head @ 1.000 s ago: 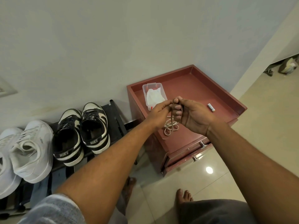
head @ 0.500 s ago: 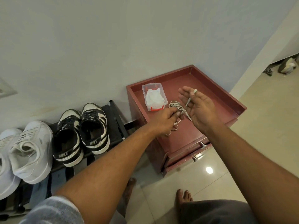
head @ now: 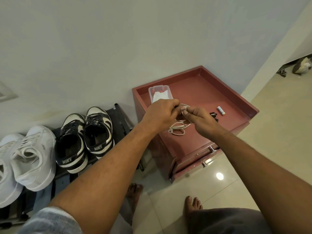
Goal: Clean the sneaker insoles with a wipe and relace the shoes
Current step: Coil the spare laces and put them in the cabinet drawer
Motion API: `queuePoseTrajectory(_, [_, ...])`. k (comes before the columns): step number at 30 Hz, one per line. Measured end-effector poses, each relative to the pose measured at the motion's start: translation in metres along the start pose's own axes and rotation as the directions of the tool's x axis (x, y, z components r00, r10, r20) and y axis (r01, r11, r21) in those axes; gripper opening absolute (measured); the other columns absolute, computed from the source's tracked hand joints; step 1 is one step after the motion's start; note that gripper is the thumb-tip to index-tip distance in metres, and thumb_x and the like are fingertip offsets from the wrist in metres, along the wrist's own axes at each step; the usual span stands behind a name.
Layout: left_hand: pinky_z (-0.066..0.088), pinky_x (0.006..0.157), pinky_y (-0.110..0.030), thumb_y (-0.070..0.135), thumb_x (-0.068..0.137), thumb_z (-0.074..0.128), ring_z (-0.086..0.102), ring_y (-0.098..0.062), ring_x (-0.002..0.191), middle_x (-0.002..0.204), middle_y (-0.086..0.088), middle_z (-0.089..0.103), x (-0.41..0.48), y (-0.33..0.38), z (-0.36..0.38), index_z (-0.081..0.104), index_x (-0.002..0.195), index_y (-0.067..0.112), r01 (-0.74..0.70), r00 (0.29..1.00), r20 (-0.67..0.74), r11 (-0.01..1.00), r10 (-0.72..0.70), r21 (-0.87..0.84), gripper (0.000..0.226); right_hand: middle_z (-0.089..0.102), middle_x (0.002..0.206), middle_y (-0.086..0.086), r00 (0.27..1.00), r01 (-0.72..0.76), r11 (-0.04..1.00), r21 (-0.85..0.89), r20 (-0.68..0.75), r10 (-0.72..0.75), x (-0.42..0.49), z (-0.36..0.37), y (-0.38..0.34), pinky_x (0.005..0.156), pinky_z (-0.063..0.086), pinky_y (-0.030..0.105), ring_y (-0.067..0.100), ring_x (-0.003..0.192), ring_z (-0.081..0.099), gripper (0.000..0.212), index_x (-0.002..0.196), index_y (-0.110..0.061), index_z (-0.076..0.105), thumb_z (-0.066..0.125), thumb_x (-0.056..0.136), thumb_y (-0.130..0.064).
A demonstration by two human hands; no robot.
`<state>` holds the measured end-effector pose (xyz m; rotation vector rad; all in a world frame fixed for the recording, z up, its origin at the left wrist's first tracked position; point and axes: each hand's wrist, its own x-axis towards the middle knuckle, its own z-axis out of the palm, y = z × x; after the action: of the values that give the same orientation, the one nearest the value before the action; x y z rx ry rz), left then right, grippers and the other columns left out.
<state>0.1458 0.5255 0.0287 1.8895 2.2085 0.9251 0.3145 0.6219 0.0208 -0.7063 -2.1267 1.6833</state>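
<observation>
White lace (head: 177, 130) is recorded at the centre of the frame, partly coiled on the red cabinet top (head: 202, 92) and partly drawn up between the two hands. The left hand (head: 160, 114) is closed, and the lace is pinched at its fingertips. The right hand (head: 198, 116) is likewise curled, with a loop held between thumb and forefinger. Against the view half a second earlier, in which the right hand lies spread with the lace draped across it, that hand is now closed on the strand and both hands are brought together, low over the cabinet. It is judged that the lace is being untangled ahead of relacing. The wipe box (head: 160, 92) is noted just behind the left hand, untouched. The black-and-white sneakers (head: 84, 137) at centre left carry dark laces. The white sneakers (head: 28, 157) at lower left are not handled.
</observation>
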Motion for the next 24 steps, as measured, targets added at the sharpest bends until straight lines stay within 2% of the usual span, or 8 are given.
queuePoseTrajectory(2, [0.058,0.068,-0.044,0.042,0.108,0.051,0.063,-0.012,0.072,0.078,0.008,0.067,0.002,-0.001,-0.004,0.064,0.090,0.022,-0.021,1.000,-0.020,1.000,0.021,0.012,0.030,0.076,0.118,0.011,0.999,-0.023,0.999,0.024,0.034,0.022,-0.001,0.001,-0.002,0.097,0.057,0.034,0.026,0.112,0.073,0.032,0.127,-0.003,0.068,0.042,0.113,-0.017])
queuePoseTrajectory(4, [0.058,0.067,-0.044,0.044,0.109,0.052,0.062,-0.013,0.072,0.078,0.008,0.066,0.003,0.000,-0.006,0.063,0.090,0.021,-0.044,0.999,-0.032,0.999,0.044,0.007,0.032,0.075,0.120,0.014,0.998,-0.044,0.995,0.084,0.056,0.039,-0.002,0.002,-0.005,0.089,0.060,0.033,0.029,0.105,0.075,0.033,0.130,0.000,0.065,0.040,0.113,-0.016])
queuePoseTrajectory(8, [0.057,0.069,-0.045,0.041,0.108,0.055,0.062,-0.015,0.074,0.079,0.007,0.066,0.002,0.002,-0.006,0.064,0.089,0.021,-0.054,0.998,-0.037,0.999,0.054,0.002,0.028,0.075,0.118,0.019,0.995,-0.074,0.983,0.170,0.078,0.062,-0.008,0.002,-0.015,0.068,0.056,0.022,0.022,0.083,0.077,0.033,0.131,0.004,0.061,0.039,0.113,-0.013])
queuePoseTrajectory(13, [0.056,0.067,-0.044,0.038,0.107,0.057,0.060,-0.014,0.072,0.077,0.009,0.064,0.002,0.002,-0.006,0.064,0.089,0.022,-0.052,0.997,-0.060,0.999,0.053,0.016,0.025,0.076,0.117,0.016,0.990,-0.086,0.988,0.129,0.121,0.071,-0.009,0.000,-0.014,0.058,0.042,0.028,0.031,0.073,0.070,0.035,0.133,-0.007,0.064,0.040,0.113,-0.024])
queuePoseTrajectory(16, [0.057,0.066,-0.044,0.039,0.106,0.058,0.060,-0.013,0.071,0.077,0.008,0.065,0.002,0.003,-0.008,0.065,0.089,0.021,-0.065,0.994,-0.092,0.998,0.067,0.022,0.026,0.076,0.113,0.019,0.989,-0.105,0.982,0.159,0.125,0.085,-0.008,-0.002,-0.015,0.054,0.034,0.028,0.026,0.061,0.064,0.034,0.128,-0.010,0.066,0.041,0.113,-0.027])
queuePoseTrajectory(18, [0.056,0.063,-0.044,0.039,0.106,0.059,0.059,-0.012,0.069,0.075,0.009,0.063,0.003,0.006,-0.009,0.065,0.087,0.021,-0.077,0.990,-0.116,0.997,0.077,0.010,0.027,0.075,0.110,0.023,0.982,-0.149,0.965,0.216,0.143,0.120,-0.009,-0.005,-0.018,0.056,0.028,0.032,0.022,0.055,0.056,0.034,0.125,-0.009,0.067,0.041,0.113,-0.027])
queuePoseTrajectory(21, [0.054,0.062,-0.038,0.043,0.105,0.060,0.060,-0.008,0.069,0.075,0.012,0.064,0.003,0.009,-0.010,0.067,0.086,0.020,-0.078,0.985,-0.155,0.996,0.069,-0.051,0.030,0.069,0.089,0.023,0.957,-0.225,0.931,0.287,0.246,0.155,-0.012,-0.006,-0.022,0.055,0.023,0.030,0.015,0.050,0.041,0.036,0.114,-0.005,0.070,0.041,0.112,-0.026])
queuePoseTrajectory(24, [0.044,0.057,-0.026,0.037,0.106,0.063,0.059,0.000,0.063,0.065,0.015,0.060,0.002,0.008,-0.001,0.068,0.083,0.013,0.023,0.983,-0.170,0.957,-0.075,-0.290,0.034,0.054,0.070,0.006,0.942,-0.284,0.835,0.471,0.298,0.152,-0.014,-0.005,-0.030,0.048,0.024,0.019,0.007,0.046,0.030,0.033,0.097,-0.012,0.069,0.043,0.110,-0.026])
